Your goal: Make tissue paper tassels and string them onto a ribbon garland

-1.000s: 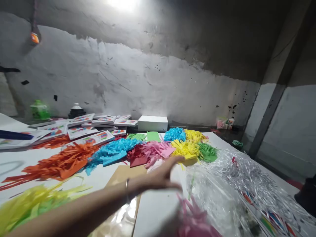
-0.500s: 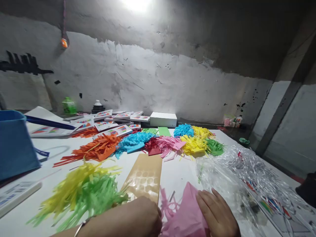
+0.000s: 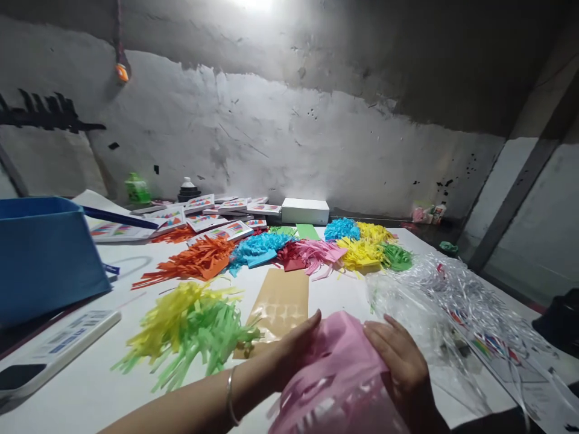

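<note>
Both hands are on a bundle of pink fringed paper (image 3: 337, 377) at the near edge of the white surface (image 3: 90, 392), low in the middle of the view. The left hand (image 3: 296, 349) lies against the bundle's left side, fingers curled onto the paper, a thin bangle (image 3: 230, 398) on its wrist. The right hand (image 3: 398, 361) covers the bundle's upper right, fingers spread over the pink sheet. Each grip is closed loosely on the paper rather than clenched; the bundle is lifted a little toward the camera and its cut strips hang blurred at the bottom.

Just beyond the left hand lies a tan backing sheet (image 3: 280, 301) with pale round shapes on it. To its left sits a heap of yellow and green fringe (image 3: 190, 325). Farther back a row of piles runs across the surface: orange fringe (image 3: 194, 262), blue fringe (image 3: 257, 247), pink and red fringe (image 3: 310, 253), and yellow fringe (image 3: 359, 253). On the right is a mass of clear plastic wrap (image 3: 452, 301). A blue box (image 3: 45, 253) stands at the left edge, and a white box (image 3: 305, 211) rests against the far wall, beside a spread of printed packets (image 3: 203, 214).
</note>
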Tool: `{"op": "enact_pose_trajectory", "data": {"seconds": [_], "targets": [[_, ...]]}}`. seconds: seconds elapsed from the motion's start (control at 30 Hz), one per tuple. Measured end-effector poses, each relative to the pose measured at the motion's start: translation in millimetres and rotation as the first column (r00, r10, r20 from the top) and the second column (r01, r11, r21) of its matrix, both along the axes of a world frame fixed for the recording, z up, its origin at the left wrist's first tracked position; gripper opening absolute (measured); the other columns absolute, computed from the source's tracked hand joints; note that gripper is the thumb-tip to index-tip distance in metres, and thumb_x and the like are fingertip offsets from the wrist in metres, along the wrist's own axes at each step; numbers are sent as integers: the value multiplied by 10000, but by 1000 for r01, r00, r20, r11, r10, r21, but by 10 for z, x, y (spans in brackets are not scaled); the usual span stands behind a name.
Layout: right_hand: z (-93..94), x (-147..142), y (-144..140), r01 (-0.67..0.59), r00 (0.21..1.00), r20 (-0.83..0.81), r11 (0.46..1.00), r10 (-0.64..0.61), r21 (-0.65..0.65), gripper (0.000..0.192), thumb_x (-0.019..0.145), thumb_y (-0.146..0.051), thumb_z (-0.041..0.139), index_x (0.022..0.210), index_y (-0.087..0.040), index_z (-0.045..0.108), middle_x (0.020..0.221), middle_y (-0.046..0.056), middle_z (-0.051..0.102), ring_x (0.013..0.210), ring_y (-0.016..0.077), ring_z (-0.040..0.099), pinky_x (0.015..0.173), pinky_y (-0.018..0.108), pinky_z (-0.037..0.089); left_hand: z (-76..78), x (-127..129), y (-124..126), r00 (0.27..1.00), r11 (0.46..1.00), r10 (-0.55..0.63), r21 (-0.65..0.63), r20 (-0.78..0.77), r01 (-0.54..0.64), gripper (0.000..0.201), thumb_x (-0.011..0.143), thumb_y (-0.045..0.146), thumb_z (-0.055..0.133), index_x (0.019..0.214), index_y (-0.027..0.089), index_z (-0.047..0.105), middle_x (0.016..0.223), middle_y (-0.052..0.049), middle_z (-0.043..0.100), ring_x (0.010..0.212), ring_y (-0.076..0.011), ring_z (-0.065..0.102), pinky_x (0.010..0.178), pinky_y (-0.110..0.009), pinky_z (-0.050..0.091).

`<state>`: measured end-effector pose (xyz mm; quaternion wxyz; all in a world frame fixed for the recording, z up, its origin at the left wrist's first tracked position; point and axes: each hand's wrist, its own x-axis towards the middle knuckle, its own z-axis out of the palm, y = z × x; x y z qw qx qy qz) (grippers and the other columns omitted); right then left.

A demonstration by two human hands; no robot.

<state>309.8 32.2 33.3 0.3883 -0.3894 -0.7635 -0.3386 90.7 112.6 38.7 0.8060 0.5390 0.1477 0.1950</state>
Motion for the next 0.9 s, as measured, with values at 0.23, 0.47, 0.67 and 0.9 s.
{"op": "enact_pose_trajectory", "data": {"seconds": [0.23,0.47,0.67,0.9], "targets": [[467,537,-262,252,956,111,952,-273,175,485,933,-42,442,1404,-130,514,1261,133,688,1242,238,610,1115,482,447,82,61,-363,957,914,-238,-294,164,278,429,712,254,779,1092,154,606,638,3,675,395,-98,557,429,-203,490],[-405,-27,-382,172,978,136,981,-158,-94,458,902,52,377,1260,-86,628,1290,137,671,1351,242,500,1155,455,415,115,-907,163,861,989,115,134,-496,-55,383,733,212,676,1103,199,575,586,46,628,372,-75,419,330,-139,265],[-1113,-771,-264,24,997,-66,945,-48,-326,489,785,12,435,1166,-144,698,1170,76,738,1139,189,668,1079,361,493,-24,-1534,161,677,438,675,898,-293,-48,322,808,213,575,1122,231,645,1041,-92,724,945,-265,665,802,-365,540],[-1139,-792,-369,71,990,-80,887,-120,-457,596,711,-2,460,1258,-142,650,1310,84,666,1242,238,598,1110,405,448,-523,-893,-602,847,24,485,972,-215,233,319,846,174,614,1161,204,573,1122,-107,674,1003,-262,599,877,-394,499]]}}
